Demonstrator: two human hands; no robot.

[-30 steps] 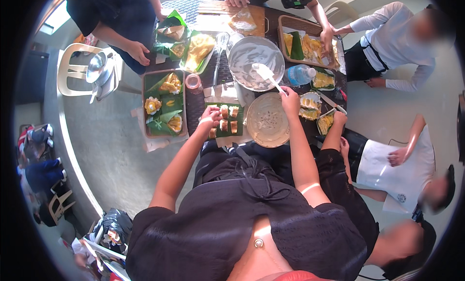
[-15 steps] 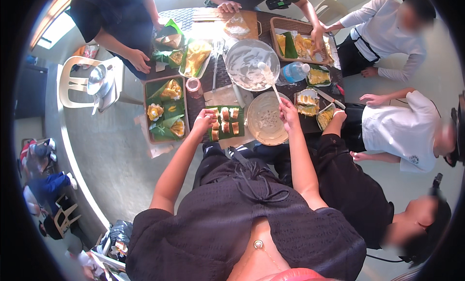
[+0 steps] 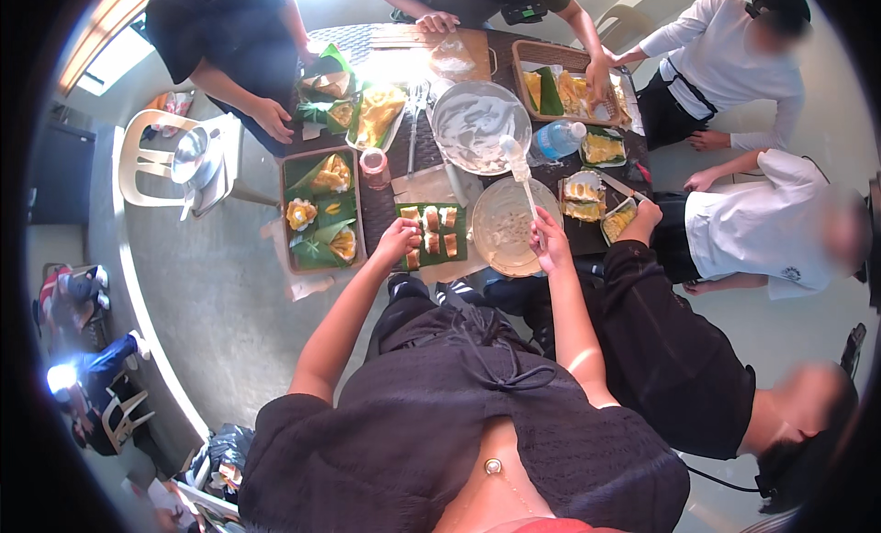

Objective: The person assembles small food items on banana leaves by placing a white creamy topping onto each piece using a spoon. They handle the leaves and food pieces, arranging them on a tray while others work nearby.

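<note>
Nearest us, low in the frame, our forearms reach up to the worktop (image 3: 390, 198) at centre. Our left hand (image 3: 399, 240) rests its curled fingers on the green leaf (image 3: 431, 235) carrying rows of small pale pieces, at its lower left corner; whether it pinches a piece we cannot tell. Our right hand (image 3: 548, 241) is closed around the handle of a pale spatula (image 3: 519, 170), above the round shallow bowl (image 3: 510, 225). To work well here, we judge the left should pin the leaf flat while the right keeps the spatula over the bowl so nothing drips. Further up sit a large metal bowl (image 3: 479, 127), a plastic bottle (image 3: 560, 138) and a tray of leaf-wrapped yellow food (image 3: 319, 207); other people's hands line the upper edge.
</note>
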